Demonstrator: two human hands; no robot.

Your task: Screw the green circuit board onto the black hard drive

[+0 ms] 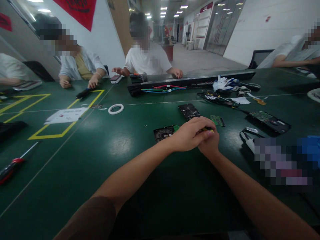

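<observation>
My left hand point(191, 133) lies curled over my right hand point(210, 143) at the middle of the green table point(125, 153). Both hands are closed together around a small tool with a yellow tip point(209, 130) that shows between the fingers. Just left of my hands lies an opened hard drive point(163, 132) with a green board edge. A dark drive cover plate point(188, 110) and a small green circuit board point(217, 120) lie just beyond my hands.
A red-handled screwdriver point(12, 165) lies at the left edge. A white tape ring point(116, 108), a paper sheet point(66, 115) in a yellow-taped square, another circuit board point(268, 120), white gloves point(223, 84) and a long black bar with coloured cables point(165, 89) lie farther off. Other people sit across the table.
</observation>
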